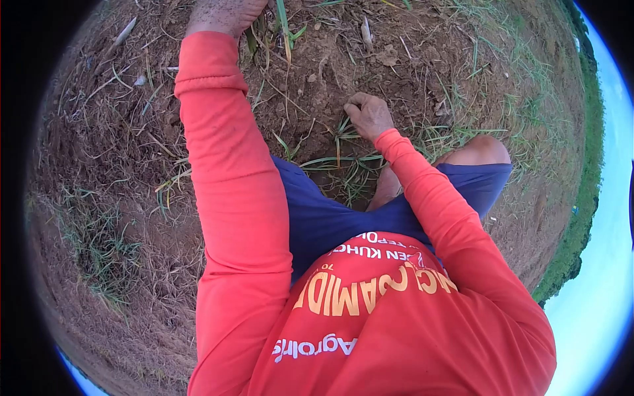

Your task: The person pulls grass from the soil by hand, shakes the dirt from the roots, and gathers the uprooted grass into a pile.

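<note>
crouching low, grip unconfirmed

right hand [368, 117] curled just beside grass tuft [344, 134] on soil [322, 96]; can't tell if holding anything. left hand [226, 14] cropped at top edge, grip unreadable. risk: tuft could tear if tugged sideways.

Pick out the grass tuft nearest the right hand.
The small spiky tuft directly beside the right hand; the lower tuft and the far-left clump both sit farther from it.

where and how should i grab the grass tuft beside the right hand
Probably low on the grass tuft, where its splayed blades converge, coming in from the person's right, since the right hand is on that side.
</note>
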A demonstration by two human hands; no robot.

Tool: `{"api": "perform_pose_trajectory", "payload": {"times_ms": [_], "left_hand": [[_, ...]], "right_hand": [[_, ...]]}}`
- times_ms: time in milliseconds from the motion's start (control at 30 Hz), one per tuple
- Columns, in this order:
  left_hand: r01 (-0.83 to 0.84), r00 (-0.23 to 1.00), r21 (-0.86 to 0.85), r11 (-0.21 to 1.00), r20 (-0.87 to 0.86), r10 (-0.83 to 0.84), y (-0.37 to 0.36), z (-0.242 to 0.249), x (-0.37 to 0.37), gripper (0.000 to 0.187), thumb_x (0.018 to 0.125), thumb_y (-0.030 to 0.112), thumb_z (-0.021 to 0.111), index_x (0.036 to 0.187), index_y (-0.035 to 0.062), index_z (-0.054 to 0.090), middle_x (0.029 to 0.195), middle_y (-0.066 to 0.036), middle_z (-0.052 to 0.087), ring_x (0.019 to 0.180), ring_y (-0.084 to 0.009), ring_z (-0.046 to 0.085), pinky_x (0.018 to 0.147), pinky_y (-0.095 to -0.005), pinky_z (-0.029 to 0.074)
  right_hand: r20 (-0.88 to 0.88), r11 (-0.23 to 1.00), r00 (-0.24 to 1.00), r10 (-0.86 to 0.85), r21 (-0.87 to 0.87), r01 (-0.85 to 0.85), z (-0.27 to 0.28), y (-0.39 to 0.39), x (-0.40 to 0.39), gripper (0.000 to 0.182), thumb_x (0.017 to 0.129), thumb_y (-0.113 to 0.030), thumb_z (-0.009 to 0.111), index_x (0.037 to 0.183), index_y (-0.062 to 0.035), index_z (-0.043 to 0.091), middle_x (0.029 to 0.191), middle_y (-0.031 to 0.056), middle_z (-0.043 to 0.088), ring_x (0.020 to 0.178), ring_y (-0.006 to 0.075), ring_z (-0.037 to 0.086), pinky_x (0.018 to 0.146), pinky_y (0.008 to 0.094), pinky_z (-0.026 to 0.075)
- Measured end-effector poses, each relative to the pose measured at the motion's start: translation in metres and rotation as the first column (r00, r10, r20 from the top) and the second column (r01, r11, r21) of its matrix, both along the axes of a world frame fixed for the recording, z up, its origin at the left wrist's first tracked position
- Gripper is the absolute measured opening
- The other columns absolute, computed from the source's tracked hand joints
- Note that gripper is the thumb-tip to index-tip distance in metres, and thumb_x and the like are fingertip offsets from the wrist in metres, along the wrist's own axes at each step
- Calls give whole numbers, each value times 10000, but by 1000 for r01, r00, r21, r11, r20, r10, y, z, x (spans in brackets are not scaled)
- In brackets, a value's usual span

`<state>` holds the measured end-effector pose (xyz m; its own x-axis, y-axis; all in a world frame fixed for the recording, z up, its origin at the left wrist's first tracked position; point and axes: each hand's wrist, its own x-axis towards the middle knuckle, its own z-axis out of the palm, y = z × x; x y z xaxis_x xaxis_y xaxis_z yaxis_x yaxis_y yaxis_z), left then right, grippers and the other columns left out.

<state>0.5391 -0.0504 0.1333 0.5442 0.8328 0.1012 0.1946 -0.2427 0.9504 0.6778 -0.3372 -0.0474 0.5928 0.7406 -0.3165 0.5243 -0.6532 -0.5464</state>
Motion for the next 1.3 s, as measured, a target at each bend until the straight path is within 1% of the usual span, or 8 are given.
{"api": "perform_pose_trajectory", "payload": {"times_ms": [133, 367, 500, 600, 733, 1033, 1133, 1300], "left_hand": [[25, 994, 95, 995, 106, -35, 2, -8, 5, 290, 881, 254, 782, 1041, 17, 738, 845, -48, 710, 785, -142, 605, 726, -350, 507], [12, 999, 26, 1000, -52, -10, 1, -5, 11, 311, 891, 284, 764, 1048, 18, 733, 846, -92, 714, 776, -182, 615, 747, -376, 513], [33, 996, 126, 991, -88, -21, 3, -4, 12, 314, 899, 291, 746, 1059, 21, 731, 867, -121, 727, 792, -204, 639, 764, -391, 517], [59, 997, 114, 992, -60, -53, 0, -7, 17, 311, 903, 290, 738, 1061, 22, 732, 875, -134, 735, 805, -211, 653, 774, -394, 520], [36, 997, 104, 994, -72, -28, 0, -6, 14, 312, 904, 290, 737, 1063, 21, 733, 874, -138, 738, 802, -210, 656, 768, -392, 520], [31, 973, 108, 994, -229, -5, 0, 6, 4, 289, 907, 271, 734, 1065, 29, 741, 849, -115, 732, 778, -194, 642, 751, -383, 517], [74, 997, 126, 989, -22, -72, 7, -9, 10, 305, 900, 282, 735, 1052, 18, 738, 844, -142, 731, 772, -212, 652, 744, -394, 521], [41, 990, 113, 993, -136, -25, 0, -1, 11, 288, 894, 275, 736, 1037, 25, 745, 833, -145, 734, 752, -236, 657, 726, -405, 526]], "right_hand": [[34, 998, 999, -16, 55, 15, -5, -9, 1, 296, 895, -270, 688, 992, 3, 747, 927, 207, 745, 872, 346, 730, 818, 401, 557], [-92, 973, 984, -151, 161, 164, 0, -18, 29, 260, 883, -231, 685, 967, 9, 738, 796, 80, 711, 759, 163, 702, 693, 324, 544], [-173, 911, 901, -398, 37, 410, -9, -7, 58, 302, 864, -242, 686, 995, 24, 743, 852, 194, 750, 797, 274, 741, 775, 391, 569], [-217, 950, 941, -259, 118, 289, -44, 4, 67, 324, 865, -260, 716, 1038, 12, 746, 856, 186, 755, 818, 296, 747, 788, 406, 574], [22, 990, 990, -139, 31, 139, -17, 17, 57, 264, 880, -258, 723, 1024, -44, 777, 963, 206, 754, 903, 366, 733, 863, 426, 562], [-135, 869, 918, -372, 298, 396, -37, 5, 72, 240, 886, -228, 710, 978, -14, 766, 879, 183, 754, 863, 315, 740, 824, 397, 566], [-348, 874, 836, -425, 83, 479, -11, 18, 76, 258, 881, -222, 721, 1018, -7, 762, 849, 163, 751, 823, 274, 739, 819, 393, 569], [-117, 981, 978, -170, 76, 180, -61, 29, 80, 240, 865, -263, 756, 1006, -72, 792, 874, 169, 758, 853, 293, 746, 836, 386, 569]]}}
